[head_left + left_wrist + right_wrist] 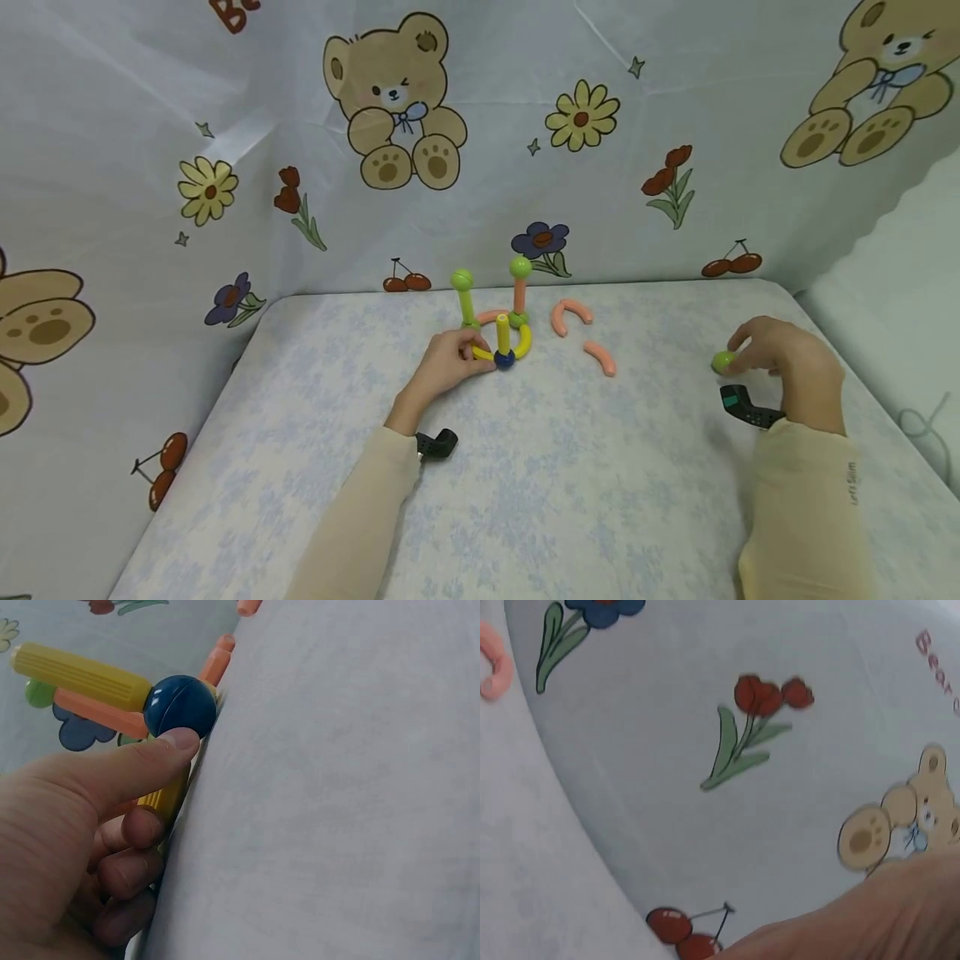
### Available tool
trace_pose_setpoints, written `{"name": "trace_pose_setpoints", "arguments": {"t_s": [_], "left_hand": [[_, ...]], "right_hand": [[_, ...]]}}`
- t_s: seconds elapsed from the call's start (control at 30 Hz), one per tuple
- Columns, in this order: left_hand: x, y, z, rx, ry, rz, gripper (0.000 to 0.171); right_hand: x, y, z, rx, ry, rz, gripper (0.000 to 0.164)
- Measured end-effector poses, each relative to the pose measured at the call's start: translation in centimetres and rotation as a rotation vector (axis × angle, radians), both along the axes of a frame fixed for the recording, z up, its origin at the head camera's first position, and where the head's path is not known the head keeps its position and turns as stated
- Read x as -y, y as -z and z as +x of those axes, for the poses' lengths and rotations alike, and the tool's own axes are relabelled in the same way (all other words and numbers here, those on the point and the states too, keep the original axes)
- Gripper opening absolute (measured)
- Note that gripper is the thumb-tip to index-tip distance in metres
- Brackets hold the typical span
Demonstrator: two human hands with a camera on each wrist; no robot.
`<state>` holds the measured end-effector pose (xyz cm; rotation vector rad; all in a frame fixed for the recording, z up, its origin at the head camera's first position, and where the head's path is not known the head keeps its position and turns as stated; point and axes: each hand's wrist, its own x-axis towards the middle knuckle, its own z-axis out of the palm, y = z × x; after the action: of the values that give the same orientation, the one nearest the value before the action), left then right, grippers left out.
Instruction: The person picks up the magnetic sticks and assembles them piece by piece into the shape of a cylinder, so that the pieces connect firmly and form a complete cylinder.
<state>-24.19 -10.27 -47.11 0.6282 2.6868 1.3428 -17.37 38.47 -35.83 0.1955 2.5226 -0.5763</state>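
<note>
Around the table's back middle stands a toy frame of rods and balls, with upright green, orange and yellow rods [503, 333]. My left hand [447, 364] grips its curved yellow rod [482, 354] at the front left. In the left wrist view, the left thumb [154, 761] rests against the dark blue ball [180, 707], and the other fingers curl below. Light green balls [521, 267] top the two rear uprights. Far to the right, my right hand [783, 358] pinches a light green ball [722, 362] low over the table; its fingertips are outside the right wrist view.
Right of the frame lie a joined pair of curved orange rods [558, 319] and a single curved orange rod [601, 358]. A patterned cloth [480, 217] with bears and flowers hangs behind the table [540, 492]. A thin cable [928, 427] is beyond the right edge.
</note>
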Motion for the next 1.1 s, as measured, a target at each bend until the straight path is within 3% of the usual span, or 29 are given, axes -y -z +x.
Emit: {"name": "trace_pose_setpoints", "arguments": {"t_s": [0.13,0.27,0.47,0.8,1.1], "left_hand": [[0.0,-0.2,0.0,0.017,0.004,0.011,0.022],[0.0,-0.1,-0.1,0.025,0.007,0.020,0.021],[0.0,-0.1,-0.1,0.027,0.007,0.029,0.021],[0.1,-0.1,0.0,0.034,-0.001,0.016,0.021],[-1.1,-0.7,0.6,0.045,0.015,-0.048,0.021]], "right_hand": [[-0.8,1.1,-0.5,0.031,0.035,-0.099,0.058],[-0.7,2.0,-1.6,-0.016,0.006,-0.100,0.047],[1.0,2.4,-2.5,-0.227,-0.024,-0.114,0.055],[8.1,2.4,-3.9,-0.519,0.022,-0.228,0.054],[13.4,0.1,-2.8,-0.721,-0.043,-0.362,0.038]]}}
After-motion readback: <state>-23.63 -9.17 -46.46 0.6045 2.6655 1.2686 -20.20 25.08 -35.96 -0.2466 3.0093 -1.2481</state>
